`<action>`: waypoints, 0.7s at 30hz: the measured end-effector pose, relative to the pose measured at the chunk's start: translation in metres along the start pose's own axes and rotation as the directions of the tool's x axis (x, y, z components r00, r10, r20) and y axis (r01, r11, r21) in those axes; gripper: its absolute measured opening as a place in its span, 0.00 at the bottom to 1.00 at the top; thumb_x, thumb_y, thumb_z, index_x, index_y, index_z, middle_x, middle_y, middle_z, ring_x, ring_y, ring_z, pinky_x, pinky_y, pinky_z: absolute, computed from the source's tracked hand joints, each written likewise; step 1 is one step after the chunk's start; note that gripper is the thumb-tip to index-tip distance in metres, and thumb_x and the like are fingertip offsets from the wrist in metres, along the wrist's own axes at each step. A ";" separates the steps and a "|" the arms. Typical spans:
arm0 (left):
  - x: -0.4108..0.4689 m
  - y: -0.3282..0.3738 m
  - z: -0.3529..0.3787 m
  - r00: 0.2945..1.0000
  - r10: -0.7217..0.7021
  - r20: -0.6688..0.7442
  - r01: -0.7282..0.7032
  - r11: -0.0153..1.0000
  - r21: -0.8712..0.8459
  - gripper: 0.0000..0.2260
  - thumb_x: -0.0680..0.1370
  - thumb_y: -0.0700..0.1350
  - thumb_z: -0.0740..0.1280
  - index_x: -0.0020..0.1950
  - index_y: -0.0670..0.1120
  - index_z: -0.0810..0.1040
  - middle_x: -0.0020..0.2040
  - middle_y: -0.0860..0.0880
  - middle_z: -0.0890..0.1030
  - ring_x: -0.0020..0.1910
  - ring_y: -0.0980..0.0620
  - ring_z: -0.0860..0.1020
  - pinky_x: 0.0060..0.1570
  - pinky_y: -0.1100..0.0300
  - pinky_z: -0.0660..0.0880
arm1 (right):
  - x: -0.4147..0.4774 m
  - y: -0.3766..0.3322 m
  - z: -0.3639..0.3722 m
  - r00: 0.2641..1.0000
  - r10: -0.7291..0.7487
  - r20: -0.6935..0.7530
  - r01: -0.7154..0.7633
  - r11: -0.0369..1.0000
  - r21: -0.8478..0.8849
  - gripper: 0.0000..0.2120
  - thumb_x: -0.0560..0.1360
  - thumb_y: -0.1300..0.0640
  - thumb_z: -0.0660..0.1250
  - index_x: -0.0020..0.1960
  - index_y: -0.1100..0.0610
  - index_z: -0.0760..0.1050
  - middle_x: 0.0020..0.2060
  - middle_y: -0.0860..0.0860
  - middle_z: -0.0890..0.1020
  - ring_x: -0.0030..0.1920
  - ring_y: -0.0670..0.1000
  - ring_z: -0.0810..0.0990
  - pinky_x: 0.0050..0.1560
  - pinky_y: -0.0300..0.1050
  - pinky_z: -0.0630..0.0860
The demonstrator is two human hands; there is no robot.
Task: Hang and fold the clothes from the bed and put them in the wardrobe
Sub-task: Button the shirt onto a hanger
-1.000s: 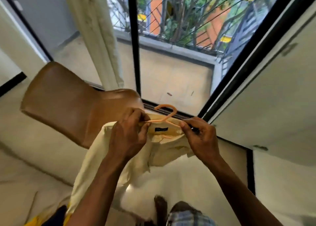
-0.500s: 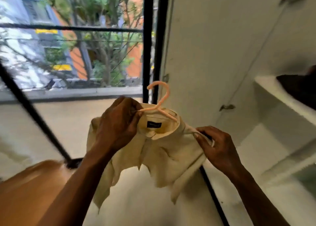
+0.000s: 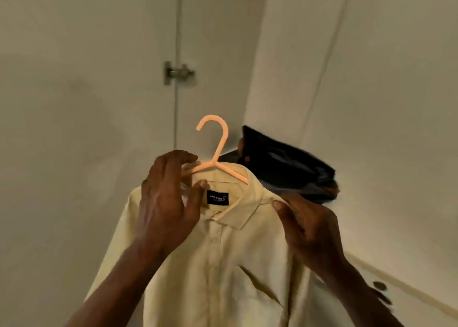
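My L hand (image 3: pixel 168 203) has its fingers curled round the peach hanger (image 3: pixel 218 153), thumb on the collar. R hand (image 3: pixel 307 225) pinches the shoulder of the pale yellow shirt (image 3: pixel 223 264), which is on the hanger and held up, hook free. Behind it: dark folded clothes (image 3: pixel 285 168) inside the wardrobe (image 3: pixel 371 103), then the door hinge (image 3: pixel 177 72). Step: hanging. Next, prob. hook onto the rail, which isn't in view.

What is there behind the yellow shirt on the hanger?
Dark clothes show above the shoulder of the shirt, behind the hanger, inside the white wardrobe. Their lower part is covered by the shirt and the right hand, so what they rest on cannot be seen.
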State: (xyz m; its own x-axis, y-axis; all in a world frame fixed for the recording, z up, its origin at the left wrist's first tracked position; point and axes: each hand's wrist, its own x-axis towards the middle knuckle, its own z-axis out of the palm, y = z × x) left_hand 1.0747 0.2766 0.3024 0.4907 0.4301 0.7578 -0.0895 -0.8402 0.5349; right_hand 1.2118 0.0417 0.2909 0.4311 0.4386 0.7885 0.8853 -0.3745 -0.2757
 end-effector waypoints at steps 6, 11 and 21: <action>0.083 0.044 0.112 0.933 0.355 0.053 -0.336 0.916 -0.220 0.24 0.79 0.52 0.69 0.73 0.48 0.71 0.78 0.48 0.67 0.79 0.48 0.65 0.75 0.48 0.65 | 0.058 0.036 -0.084 0.953 0.221 -0.205 -0.257 0.953 -0.163 0.14 0.79 0.37 0.64 0.54 0.42 0.83 0.42 0.39 0.86 0.43 0.43 0.85 0.44 0.47 0.81; 0.157 0.113 0.168 0.760 0.644 0.083 -0.570 0.723 -0.389 0.24 0.78 0.53 0.68 0.74 0.49 0.71 0.80 0.45 0.65 0.79 0.44 0.64 0.70 0.41 0.68 | 0.127 0.047 -0.165 0.830 0.271 -0.488 -0.446 0.848 -0.287 0.09 0.75 0.40 0.73 0.47 0.43 0.79 0.40 0.41 0.85 0.44 0.47 0.84 0.46 0.54 0.81; 0.245 0.286 0.258 0.543 0.837 0.068 -0.584 0.435 -0.685 0.35 0.77 0.61 0.69 0.79 0.56 0.58 0.83 0.51 0.54 0.79 0.46 0.64 0.72 0.42 0.70 | 0.222 0.031 -0.304 0.776 0.140 -0.615 -0.604 0.447 -0.660 0.11 0.76 0.40 0.73 0.52 0.46 0.80 0.48 0.47 0.86 0.49 0.53 0.84 0.45 0.47 0.76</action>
State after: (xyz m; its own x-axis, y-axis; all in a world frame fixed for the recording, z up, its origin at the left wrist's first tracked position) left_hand 1.3929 0.0565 0.5448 0.2506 -0.4927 0.8334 -0.9195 -0.3904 0.0458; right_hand 1.2825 -0.1211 0.6249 0.3512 -0.2143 0.9115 0.0201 -0.9715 -0.2362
